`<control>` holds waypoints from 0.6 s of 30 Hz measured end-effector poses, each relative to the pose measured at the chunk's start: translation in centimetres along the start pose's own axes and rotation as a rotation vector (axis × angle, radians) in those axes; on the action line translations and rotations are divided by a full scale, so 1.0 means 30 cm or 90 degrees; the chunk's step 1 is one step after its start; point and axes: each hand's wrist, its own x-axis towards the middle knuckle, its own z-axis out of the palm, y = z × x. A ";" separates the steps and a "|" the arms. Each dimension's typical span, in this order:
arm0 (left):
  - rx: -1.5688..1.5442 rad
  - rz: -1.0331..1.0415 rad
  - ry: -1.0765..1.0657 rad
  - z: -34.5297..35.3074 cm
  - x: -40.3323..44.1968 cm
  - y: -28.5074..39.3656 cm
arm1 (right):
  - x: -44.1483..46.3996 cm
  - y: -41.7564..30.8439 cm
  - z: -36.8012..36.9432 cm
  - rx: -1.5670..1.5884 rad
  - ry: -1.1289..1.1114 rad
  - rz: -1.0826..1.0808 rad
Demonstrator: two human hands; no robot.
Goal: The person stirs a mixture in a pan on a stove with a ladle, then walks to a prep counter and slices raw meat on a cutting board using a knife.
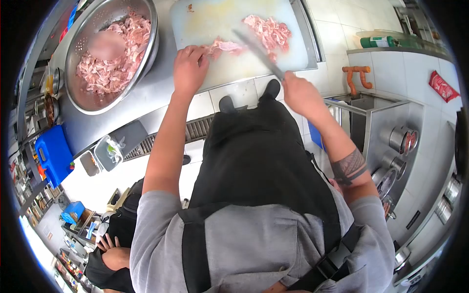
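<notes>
On the cutting board [220, 22] a strip of pale pink raw meat [225, 46] lies crosswise. My left hand [190, 68], fingers curled and closed, grips the strip's left end. My right hand [300, 93] is wrapped round the handle of a long knife [261, 56]. Its blade slants up and left across the board, over the strip's right end. Just right of the blade sits a pile of cut raw meat [273, 33]. To the left, a large steel perforated bowl [150, 51] holds many more meat pieces [124, 44]; part of them is blurred.
A steel counter [97, 124] carries the board and bowl. Below its edge hang grey bins [108, 152] beside a blue plastic container [53, 154]. Steel pots [403, 140] stand at right, near orange pipes [356, 77]. Another person's hand [115, 254] shows at lower left.
</notes>
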 end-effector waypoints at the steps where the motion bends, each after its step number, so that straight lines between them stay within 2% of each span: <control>1: 0.003 -0.011 -0.005 -0.001 0.010 0.001 | 0.024 0.006 -0.016 -0.012 0.009 0.020; 6: 0.013 -0.008 0.002 -0.003 0.026 0.000 | 0.034 -0.082 -0.133 0.014 0.061 0.070; 8: 0.001 -0.019 -0.010 -0.001 0.032 0.000 | 0.016 -0.137 -0.154 0.129 0.185 0.005; 11: -0.006 -0.033 -0.023 -0.004 0.034 0.002 | 0.010 -0.196 -0.111 0.203 0.256 -0.017; 13: -0.003 -0.037 -0.025 -0.005 0.029 0.007 | 0.035 -0.125 0.045 0.166 0.261 -0.042; 15: 0.004 -0.039 -0.023 -0.006 0.038 0.005 | 0.045 -0.112 0.060 0.031 -0.018 0.015; 18: 0.021 -0.060 -0.009 0.008 0.022 0.043 | 0.035 -0.097 0.045 0.019 -0.047 0.014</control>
